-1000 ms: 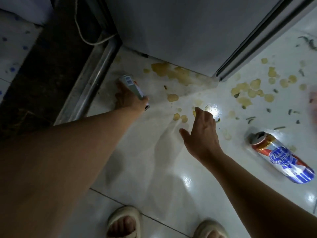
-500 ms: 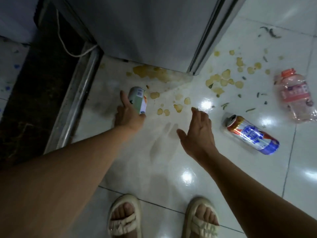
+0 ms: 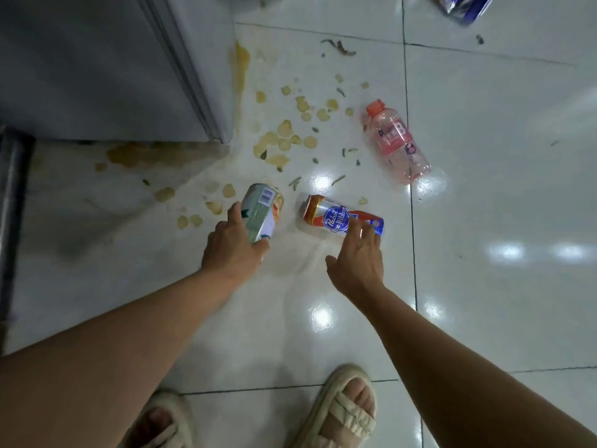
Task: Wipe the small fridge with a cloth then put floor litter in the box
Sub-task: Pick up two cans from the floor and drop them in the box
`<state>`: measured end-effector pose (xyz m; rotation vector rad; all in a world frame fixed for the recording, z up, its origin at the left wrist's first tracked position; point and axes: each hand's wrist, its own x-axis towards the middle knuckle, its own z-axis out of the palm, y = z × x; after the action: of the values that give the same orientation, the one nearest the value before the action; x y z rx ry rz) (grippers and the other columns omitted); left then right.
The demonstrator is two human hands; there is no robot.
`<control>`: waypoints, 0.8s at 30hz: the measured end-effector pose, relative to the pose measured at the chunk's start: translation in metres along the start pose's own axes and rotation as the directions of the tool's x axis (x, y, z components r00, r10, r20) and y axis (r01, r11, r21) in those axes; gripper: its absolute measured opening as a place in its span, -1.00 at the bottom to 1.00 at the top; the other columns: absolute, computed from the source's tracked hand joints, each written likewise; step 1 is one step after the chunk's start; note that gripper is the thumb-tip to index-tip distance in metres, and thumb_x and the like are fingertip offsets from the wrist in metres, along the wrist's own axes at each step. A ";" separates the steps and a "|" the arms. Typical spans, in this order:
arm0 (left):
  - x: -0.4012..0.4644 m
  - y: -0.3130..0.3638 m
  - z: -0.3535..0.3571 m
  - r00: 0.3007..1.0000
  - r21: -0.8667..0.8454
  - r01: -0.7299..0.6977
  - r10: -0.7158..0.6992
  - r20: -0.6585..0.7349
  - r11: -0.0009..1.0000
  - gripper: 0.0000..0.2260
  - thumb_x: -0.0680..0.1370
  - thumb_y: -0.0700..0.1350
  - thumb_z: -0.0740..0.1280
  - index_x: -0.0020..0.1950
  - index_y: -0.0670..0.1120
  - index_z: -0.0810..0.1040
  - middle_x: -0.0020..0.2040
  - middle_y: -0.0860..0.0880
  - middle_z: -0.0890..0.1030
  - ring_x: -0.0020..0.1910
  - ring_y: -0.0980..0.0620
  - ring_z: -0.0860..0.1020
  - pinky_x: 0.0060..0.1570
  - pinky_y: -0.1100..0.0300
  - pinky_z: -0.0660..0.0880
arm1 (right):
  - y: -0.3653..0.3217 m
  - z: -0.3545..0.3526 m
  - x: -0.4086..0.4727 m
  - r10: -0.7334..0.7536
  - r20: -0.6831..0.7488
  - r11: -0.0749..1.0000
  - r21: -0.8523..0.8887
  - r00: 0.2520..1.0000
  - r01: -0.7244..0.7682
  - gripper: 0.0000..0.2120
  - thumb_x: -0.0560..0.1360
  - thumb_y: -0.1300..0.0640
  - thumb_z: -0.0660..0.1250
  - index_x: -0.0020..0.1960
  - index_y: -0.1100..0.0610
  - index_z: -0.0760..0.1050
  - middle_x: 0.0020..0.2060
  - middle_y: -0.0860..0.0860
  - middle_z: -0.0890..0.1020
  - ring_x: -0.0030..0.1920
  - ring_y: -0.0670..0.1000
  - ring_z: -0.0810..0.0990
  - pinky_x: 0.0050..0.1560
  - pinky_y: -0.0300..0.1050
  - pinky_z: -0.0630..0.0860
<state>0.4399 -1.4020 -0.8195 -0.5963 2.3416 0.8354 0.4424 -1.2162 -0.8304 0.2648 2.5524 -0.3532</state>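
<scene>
My left hand (image 3: 233,250) grips a pale green can (image 3: 262,212), held just above the white tiled floor. A red, white and blue beer can (image 3: 336,216) lies on its side right of it. My right hand (image 3: 358,258) reaches over that can with straight fingers, the fingertips touching its lower end. A pink plastic bottle (image 3: 395,142) with an orange cap lies further back. The grey small fridge (image 3: 106,69) stands at the upper left. No box is in view.
Yellowish crumbs and stains (image 3: 284,140) and small dark scraps (image 3: 339,46) lie scattered by the fridge corner. A blue wrapper (image 3: 465,6) shows at the top edge. A metal rail (image 3: 13,189) runs along the left. My sandalled feet (image 3: 336,412) stand at the bottom.
The view swung right, away from the fridge side. My left hand carried the green can rightward. My right hand moved to the beer can and now touches it.
</scene>
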 end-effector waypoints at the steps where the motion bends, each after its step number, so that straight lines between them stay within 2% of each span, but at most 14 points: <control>1: 0.004 0.005 0.007 1.000 -0.008 0.000 0.000 -0.007 1.000 -0.34 0.48 -0.03 0.33 0.48 -0.06 0.07 0.31 -0.21 0.39 0.24 -0.23 0.40 0.15 -0.05 0.43 | 0.008 0.002 0.008 0.003 -0.029 1.000 -0.004 1.000 -0.003 -0.25 0.45 0.14 0.37 0.49 0.17 0.02 0.44 0.15 0.16 0.42 0.15 0.16 0.40 -0.02 0.21; 6: 0.025 0.017 0.034 0.998 -0.018 -0.024 0.023 -0.055 1.000 -0.31 0.47 -0.03 0.33 0.49 -0.05 0.05 0.31 -0.20 0.37 0.24 -0.21 0.38 0.12 -0.04 0.42 | 0.029 0.012 0.053 -0.057 -0.141 0.995 -0.084 0.988 0.045 -0.24 0.39 0.19 0.38 0.47 0.12 0.05 0.43 0.08 0.19 0.38 0.11 0.18 0.39 -0.05 0.17; 10: 0.042 0.011 0.045 0.995 0.009 -0.054 0.054 -0.081 0.999 -0.31 0.48 -0.03 0.32 0.50 -0.04 0.02 0.31 -0.19 0.35 0.26 -0.19 0.37 0.11 -0.03 0.41 | 0.030 0.031 0.085 -0.136 -0.118 0.976 -0.187 0.984 0.113 -0.21 0.41 0.16 0.37 0.49 0.08 -0.01 0.47 0.07 0.13 0.46 0.13 0.08 0.48 0.05 0.00; 12: 0.048 0.007 0.048 0.995 0.014 -0.054 0.055 -0.084 0.998 -0.30 0.48 -0.04 0.32 0.50 -0.03 0.01 0.31 -0.18 0.34 0.26 -0.18 0.37 0.11 -0.05 0.44 | 0.030 0.039 0.094 -0.150 -0.113 0.966 -0.230 0.982 0.120 -0.26 0.43 0.15 0.35 0.48 0.07 0.03 0.43 0.06 0.22 0.45 0.12 0.13 0.49 0.11 -0.04; 14: 0.049 0.003 0.047 0.995 0.021 -0.050 0.052 -0.085 0.999 -0.30 0.48 -0.04 0.33 0.51 -0.02 0.01 0.32 -0.18 0.34 0.26 -0.18 0.36 0.13 -0.07 0.45 | 0.030 0.043 0.094 -0.138 -0.112 0.965 -0.237 0.984 0.108 -0.33 0.44 0.14 0.34 0.46 0.07 0.10 0.33 0.07 0.35 0.36 0.13 0.27 0.46 0.11 0.01; 17: 0.041 0.005 0.039 0.995 0.031 -0.042 0.044 -0.094 0.999 -0.30 0.48 -0.04 0.33 0.51 -0.03 0.01 0.33 -0.17 0.34 0.26 -0.18 0.36 0.12 -0.06 0.43 | 0.028 0.033 0.082 -0.104 -0.129 0.982 -0.170 0.986 0.082 -0.37 0.42 0.10 0.39 0.41 0.08 0.18 0.21 0.10 0.44 0.21 0.13 0.39 0.33 0.05 0.23; 20: 0.018 0.018 0.023 0.995 0.032 -0.030 0.033 -0.094 0.999 -0.31 0.48 -0.04 0.33 0.50 -0.02 0.03 0.31 -0.18 0.35 0.25 -0.19 0.37 0.11 -0.06 0.44 | 0.024 0.004 0.058 -0.064 -0.152 0.994 -0.094 0.986 0.050 -0.36 0.39 0.05 0.44 0.37 0.09 0.22 0.18 0.09 0.47 0.14 0.11 0.43 0.19 0.00 0.34; 24: -0.027 0.057 -0.014 0.995 0.047 -0.051 0.055 -0.082 0.998 -0.31 0.47 -0.02 0.33 0.49 -0.02 0.04 0.32 -0.17 0.36 0.26 -0.17 0.37 0.08 -0.02 0.40 | 0.018 -0.059 0.014 0.015 -0.147 1.000 0.015 0.989 -0.013 -0.32 0.38 0.02 0.45 0.37 0.11 0.20 0.16 0.09 0.47 0.15 0.11 0.44 0.15 0.00 0.39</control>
<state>0.4217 -1.3653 -0.7690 -0.5619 2.4552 0.7930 0.4066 -1.1799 -0.7928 0.3250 2.6920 -0.3584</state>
